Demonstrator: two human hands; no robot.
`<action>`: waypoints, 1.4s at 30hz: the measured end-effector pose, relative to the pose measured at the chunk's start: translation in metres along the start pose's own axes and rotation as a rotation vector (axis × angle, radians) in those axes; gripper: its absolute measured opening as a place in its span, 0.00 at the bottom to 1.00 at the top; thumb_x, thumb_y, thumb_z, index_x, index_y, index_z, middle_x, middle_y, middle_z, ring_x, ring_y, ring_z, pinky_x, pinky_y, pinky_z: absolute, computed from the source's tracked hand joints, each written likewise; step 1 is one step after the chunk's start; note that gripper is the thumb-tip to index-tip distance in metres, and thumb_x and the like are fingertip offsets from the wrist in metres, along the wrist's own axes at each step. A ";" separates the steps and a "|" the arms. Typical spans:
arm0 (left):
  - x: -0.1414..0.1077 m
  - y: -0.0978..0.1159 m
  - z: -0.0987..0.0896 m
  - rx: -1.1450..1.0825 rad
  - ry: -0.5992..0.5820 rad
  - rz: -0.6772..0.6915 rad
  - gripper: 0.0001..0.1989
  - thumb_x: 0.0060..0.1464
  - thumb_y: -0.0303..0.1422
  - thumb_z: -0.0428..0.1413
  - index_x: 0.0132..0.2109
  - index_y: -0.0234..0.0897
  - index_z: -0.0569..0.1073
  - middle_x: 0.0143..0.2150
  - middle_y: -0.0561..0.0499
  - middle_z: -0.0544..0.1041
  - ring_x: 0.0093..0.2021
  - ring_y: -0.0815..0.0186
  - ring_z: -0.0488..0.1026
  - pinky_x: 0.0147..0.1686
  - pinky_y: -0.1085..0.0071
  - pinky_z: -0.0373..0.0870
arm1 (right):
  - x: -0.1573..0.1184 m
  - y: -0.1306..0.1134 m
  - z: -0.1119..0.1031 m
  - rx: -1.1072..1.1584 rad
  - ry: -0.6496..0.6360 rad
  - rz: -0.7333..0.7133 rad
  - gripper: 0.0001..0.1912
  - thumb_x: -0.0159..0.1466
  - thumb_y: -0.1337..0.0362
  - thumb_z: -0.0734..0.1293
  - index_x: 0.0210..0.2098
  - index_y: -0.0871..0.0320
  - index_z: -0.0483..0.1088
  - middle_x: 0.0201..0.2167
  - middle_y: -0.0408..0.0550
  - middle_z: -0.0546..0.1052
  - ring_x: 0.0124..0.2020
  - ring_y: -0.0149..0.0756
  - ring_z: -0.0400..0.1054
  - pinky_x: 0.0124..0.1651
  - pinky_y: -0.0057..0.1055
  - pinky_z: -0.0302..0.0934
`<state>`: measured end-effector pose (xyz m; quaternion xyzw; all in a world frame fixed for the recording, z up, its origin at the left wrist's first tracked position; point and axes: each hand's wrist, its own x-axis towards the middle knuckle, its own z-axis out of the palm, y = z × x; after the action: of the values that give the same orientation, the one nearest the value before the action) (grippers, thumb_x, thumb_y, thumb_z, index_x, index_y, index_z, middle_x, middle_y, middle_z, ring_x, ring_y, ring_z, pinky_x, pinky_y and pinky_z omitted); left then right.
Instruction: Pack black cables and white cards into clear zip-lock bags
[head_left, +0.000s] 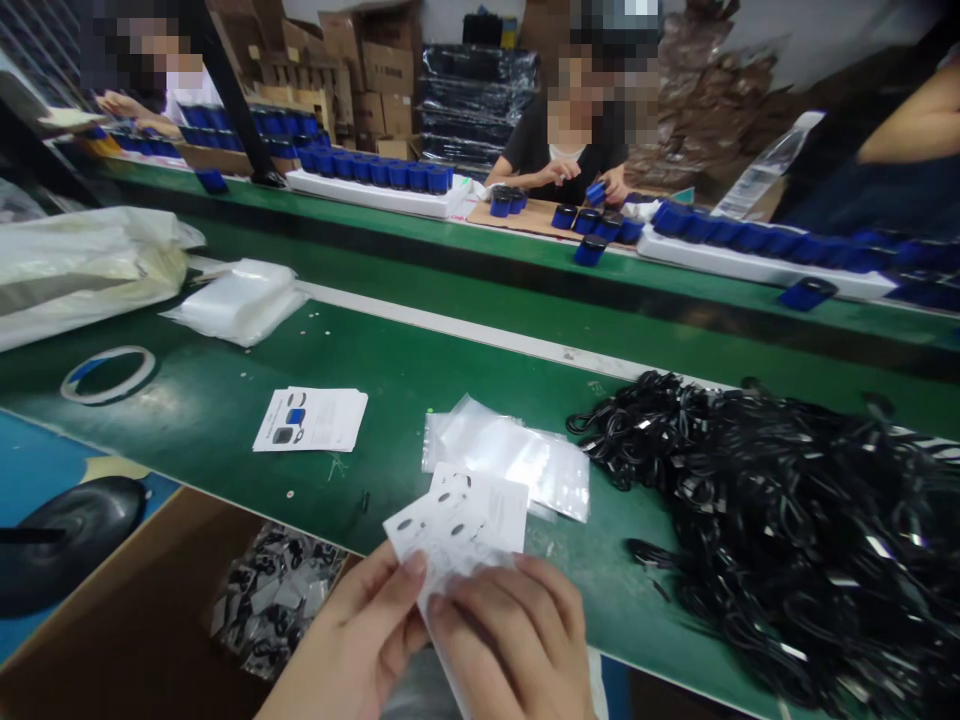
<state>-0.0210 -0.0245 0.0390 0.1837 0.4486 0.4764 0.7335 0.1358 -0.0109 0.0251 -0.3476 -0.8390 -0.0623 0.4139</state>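
Close to the table's front edge, my left hand pinches the left side of some printed leaflets, thumb on top. My right hand is closed over their lower part, fingers curled, and hides the lower ends. White paper with small dark pictures shows above my fingers; the exact number of sheets cannot be made out. Just behind lie clear plastic bags, partly covered by the leaflets. A stack of printed leaflets rests further left. To the right spreads a big heap of coiled black cables.
A tape roll and a pack of clear bags lie left. Below the edge, a cardboard box holds bagged cables. Across the green table, a co-worker handles blue cylinders; other people are further off.
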 end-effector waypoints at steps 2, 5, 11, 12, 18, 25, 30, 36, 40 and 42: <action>0.007 0.010 -0.002 -0.058 -0.029 -0.091 0.12 0.47 0.38 0.63 0.41 0.41 0.79 0.42 0.50 0.82 0.46 0.53 0.77 0.43 0.63 0.77 | 0.002 0.008 -0.007 0.029 -0.060 -0.022 0.12 0.65 0.72 0.60 0.38 0.55 0.74 0.33 0.43 0.77 0.37 0.34 0.70 0.52 0.38 0.59; 0.014 0.021 -0.009 -0.093 -0.050 -0.196 0.10 0.51 0.32 0.61 0.42 0.37 0.79 0.41 0.47 0.82 0.43 0.57 0.78 0.40 0.68 0.77 | -0.002 0.027 -0.023 0.162 -0.153 0.040 0.14 0.65 0.71 0.60 0.46 0.53 0.72 0.40 0.50 0.75 0.44 0.40 0.68 0.48 0.41 0.64; 0.013 0.014 -0.007 -0.015 -0.207 -0.226 0.13 0.54 0.35 0.60 0.46 0.38 0.78 0.42 0.47 0.82 0.43 0.58 0.79 0.41 0.68 0.76 | -0.013 0.037 -0.027 0.428 -0.233 0.270 0.09 0.65 0.69 0.61 0.41 0.54 0.73 0.48 0.52 0.67 0.48 0.38 0.66 0.44 0.32 0.67; 0.011 0.012 -0.005 0.022 -0.193 -0.192 0.12 0.53 0.36 0.60 0.45 0.40 0.79 0.43 0.48 0.82 0.44 0.58 0.78 0.43 0.67 0.76 | -0.014 0.034 -0.023 0.490 -0.207 0.348 0.08 0.65 0.69 0.62 0.38 0.55 0.72 0.48 0.51 0.67 0.47 0.37 0.67 0.44 0.29 0.67; 0.004 0.011 0.005 0.169 -0.025 -0.119 0.12 0.44 0.41 0.65 0.38 0.46 0.81 0.42 0.54 0.82 0.44 0.58 0.78 0.48 0.64 0.74 | -0.017 0.018 -0.002 0.777 -0.117 0.769 0.10 0.64 0.68 0.63 0.26 0.57 0.68 0.30 0.45 0.73 0.33 0.33 0.71 0.36 0.27 0.66; 0.016 0.003 -0.009 0.310 -0.342 -0.033 0.26 0.48 0.49 0.60 0.53 0.45 0.74 0.51 0.47 0.78 0.49 0.51 0.75 0.51 0.55 0.70 | -0.014 0.018 -0.006 0.766 -0.161 0.805 0.11 0.64 0.67 0.64 0.24 0.58 0.68 0.27 0.45 0.72 0.30 0.33 0.70 0.33 0.27 0.64; 0.015 0.001 -0.005 0.526 -0.257 -0.004 0.17 0.56 0.43 0.55 0.50 0.43 0.76 0.48 0.48 0.80 0.48 0.54 0.76 0.50 0.56 0.71 | -0.016 0.016 -0.004 0.682 -0.157 0.807 0.12 0.64 0.67 0.63 0.23 0.58 0.66 0.26 0.43 0.71 0.29 0.31 0.68 0.32 0.25 0.62; 0.018 -0.001 -0.009 0.730 -0.224 0.122 0.14 0.60 0.40 0.51 0.47 0.42 0.77 0.40 0.51 0.82 0.41 0.61 0.78 0.44 0.66 0.74 | -0.026 0.014 -0.005 0.538 -0.186 0.870 0.08 0.63 0.61 0.64 0.39 0.56 0.62 0.26 0.41 0.70 0.28 0.32 0.66 0.31 0.26 0.61; 0.020 0.004 -0.010 1.070 -0.223 0.220 0.14 0.60 0.39 0.50 0.41 0.40 0.78 0.35 0.50 0.81 0.36 0.61 0.77 0.37 0.71 0.72 | -0.026 0.016 -0.009 0.636 -0.483 0.826 0.12 0.67 0.58 0.58 0.31 0.58 0.67 0.25 0.46 0.73 0.25 0.33 0.67 0.28 0.26 0.59; 0.022 0.009 -0.010 1.247 -0.219 0.212 0.14 0.57 0.37 0.51 0.31 0.36 0.78 0.28 0.51 0.79 0.30 0.63 0.75 0.30 0.73 0.67 | -0.026 0.015 -0.009 0.663 -0.510 0.858 0.16 0.67 0.58 0.57 0.28 0.58 0.66 0.23 0.46 0.73 0.24 0.33 0.67 0.27 0.25 0.59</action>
<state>-0.0305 -0.0029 0.0295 0.6665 0.5435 0.1744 0.4795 0.1623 -0.0168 0.0085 -0.5118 -0.6713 0.4609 0.2738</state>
